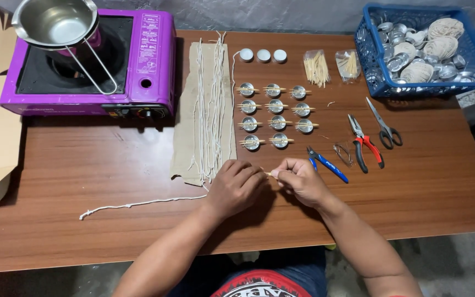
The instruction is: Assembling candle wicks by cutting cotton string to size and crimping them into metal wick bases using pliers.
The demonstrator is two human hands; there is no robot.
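Purple stove (149, 60), blue basket (372, 60), red-handled pliers (365, 144), white wicks (210, 110)

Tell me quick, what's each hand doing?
Left hand: closed, pinching one end of a small wooden stick.
Right hand: closed, pinching the stick's other end.

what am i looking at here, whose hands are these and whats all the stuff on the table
There is no machine here. This is one picture from a camera worn on a person's head, looking down at their own two bare hands over a brown wooden table.

The left hand and right hand meet in the middle and pinch a thin wooden stick between their fingertips.

Above them stand rows of small metal cups, each with sticks laid across its rim. To the left, white strings lie on a cardboard strip, and one loose string lies on the table. At far left, a purple stove carries a metal pot. To the right are blue cutters, red pliers, scissors and a blue basket of cups and string balls.
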